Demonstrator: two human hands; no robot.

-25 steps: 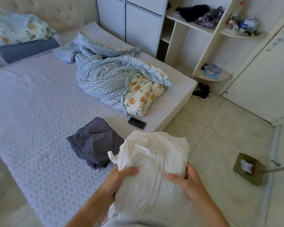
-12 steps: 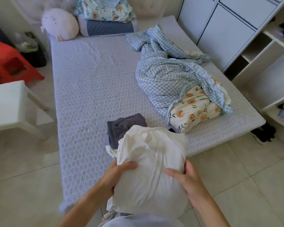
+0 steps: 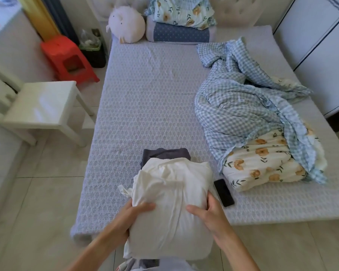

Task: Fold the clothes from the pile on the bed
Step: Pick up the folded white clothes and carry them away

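Two bare hands, left hand [image 3: 134,213] and right hand [image 3: 209,212], clasped a soft, light white cloth bundle [image 3: 170,202] by its sides above the near edge of the patterned grey bed [image 3: 145,98]; limp fabric probably needs corner grips for folding.

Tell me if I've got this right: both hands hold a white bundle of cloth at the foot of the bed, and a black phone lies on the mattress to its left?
Not quite. The head view shows the phone on the bed to the right of the white bundle, beside the right hand. The left hand grips the other side.
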